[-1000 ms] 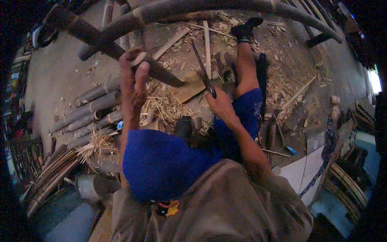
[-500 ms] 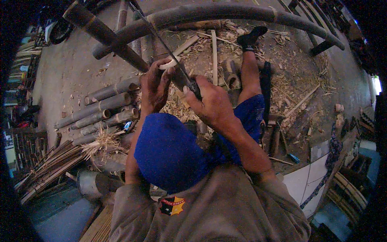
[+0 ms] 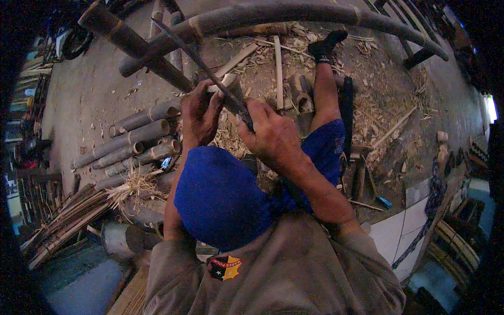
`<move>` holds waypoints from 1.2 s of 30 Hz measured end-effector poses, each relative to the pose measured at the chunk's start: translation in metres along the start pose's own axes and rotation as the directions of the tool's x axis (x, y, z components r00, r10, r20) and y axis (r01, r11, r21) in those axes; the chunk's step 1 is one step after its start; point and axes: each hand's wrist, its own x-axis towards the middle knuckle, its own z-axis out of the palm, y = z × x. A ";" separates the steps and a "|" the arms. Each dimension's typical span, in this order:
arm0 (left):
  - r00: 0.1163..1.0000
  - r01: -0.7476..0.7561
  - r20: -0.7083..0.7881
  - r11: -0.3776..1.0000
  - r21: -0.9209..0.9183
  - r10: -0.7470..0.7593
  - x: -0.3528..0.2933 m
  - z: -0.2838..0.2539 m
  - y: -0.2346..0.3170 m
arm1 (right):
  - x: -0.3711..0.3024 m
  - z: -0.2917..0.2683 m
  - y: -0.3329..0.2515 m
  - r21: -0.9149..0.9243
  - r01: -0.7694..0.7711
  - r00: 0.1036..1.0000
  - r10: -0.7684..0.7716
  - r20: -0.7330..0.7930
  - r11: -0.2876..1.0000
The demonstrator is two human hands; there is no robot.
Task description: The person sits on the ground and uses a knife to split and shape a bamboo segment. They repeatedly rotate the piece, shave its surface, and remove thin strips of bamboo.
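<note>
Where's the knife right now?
Head view, upper left of centre: the knife is in the right hand, its blade slanting up and left across the pale piece that the left hand holds.

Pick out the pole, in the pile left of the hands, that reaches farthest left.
The long pole, just below the pile's topmost pole in the picture; its left end sticks out past all the others.

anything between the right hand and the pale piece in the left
Only the knife in the right hand: it crosses in front of the pale piece in the left hand. Nothing else visible stands between.
</note>
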 end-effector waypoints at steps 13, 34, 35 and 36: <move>1.000 0.013 -0.024 0.999 -0.047 -0.015 -0.001 0.004 -0.009 | 0.001 0.002 0.003 0.060 -0.024 1.000 0.024 0.007 0.998; 0.994 0.093 -0.047 0.994 -0.052 -0.095 -0.004 0.006 -0.012 | 0.002 0.009 0.007 0.035 0.010 0.998 -0.008 -0.060 0.999; 0.996 0.086 -0.026 0.994 -0.063 -0.087 -0.002 0.006 -0.010 | 0.003 0.008 0.008 0.076 -0.024 1.000 0.026 -0.018 0.997; 0.997 0.076 -0.007 0.994 -0.074 -0.077 0.001 0.007 -0.009 | 0.005 0.006 0.009 0.114 -0.058 0.998 0.055 0.024 0.992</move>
